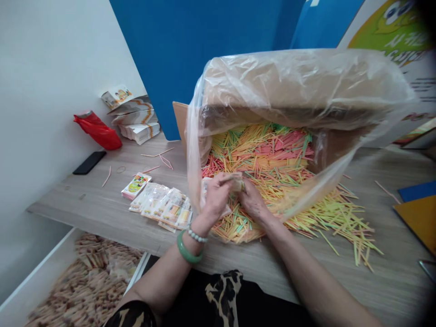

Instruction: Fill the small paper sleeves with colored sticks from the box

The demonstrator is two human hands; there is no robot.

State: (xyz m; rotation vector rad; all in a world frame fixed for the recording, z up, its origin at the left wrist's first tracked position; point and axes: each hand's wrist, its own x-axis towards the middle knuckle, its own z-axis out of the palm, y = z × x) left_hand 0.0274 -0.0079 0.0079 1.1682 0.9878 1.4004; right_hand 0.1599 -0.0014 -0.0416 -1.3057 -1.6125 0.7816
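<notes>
My left hand (216,195) is closed on a small pale packet (235,180), held up over a heap of thin coloured straws (272,154). At the packet's right edge my right hand (252,200) has its fingers bent and pinched against it; what lies inside the packet is hidden. The straws, in pink, yellow, orange and green, spill out of a cardboard box on its side, lined with a clear plastic bag (306,77). Beneath my left hand another packet partly shows. Several filled clear packets (166,204) lie overlapped to the left, beside a small printed pack (136,185).
A black phone (89,163), a red pouch (98,129) and a stack of printed cartons (136,119) are at the table's left. Below, an open drawer (37,277) holds many packets. Blue and orange flat pieces (417,211) lie at the right.
</notes>
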